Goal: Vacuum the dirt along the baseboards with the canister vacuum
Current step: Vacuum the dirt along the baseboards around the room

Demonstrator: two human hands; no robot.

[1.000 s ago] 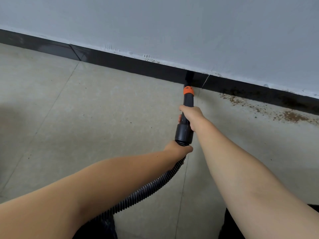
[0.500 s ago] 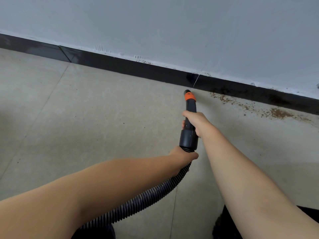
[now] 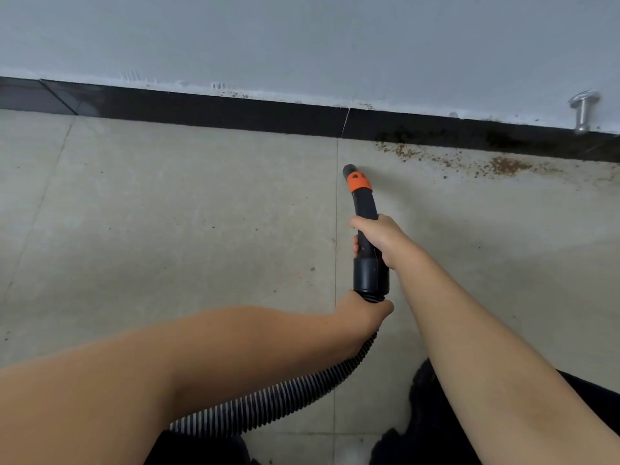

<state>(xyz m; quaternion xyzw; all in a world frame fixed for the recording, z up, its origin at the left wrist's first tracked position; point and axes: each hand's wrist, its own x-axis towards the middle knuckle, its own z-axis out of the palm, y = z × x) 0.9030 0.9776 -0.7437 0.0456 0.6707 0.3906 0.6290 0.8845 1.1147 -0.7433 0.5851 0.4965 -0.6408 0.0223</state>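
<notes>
A black vacuum nozzle with an orange collar points at the floor, its tip a short way in front of the black baseboard. My right hand grips the nozzle's middle. My left hand holds the ribbed hose just below the nozzle's cuff. Brown dirt lies scattered along the baseboard to the right of the tip, and smears darken the baseboard there. The canister itself is out of view.
A grey wall rises above the baseboard. A metal door stop sticks out of the wall at the far right. The floor is pale tile with grout lines. My dark shoe shows at the bottom.
The nozzle tip has pulled back from the baseboard seam toward me and now sits on open floor. The view has shifted right, bringing the door stop and more dirt into sight.
</notes>
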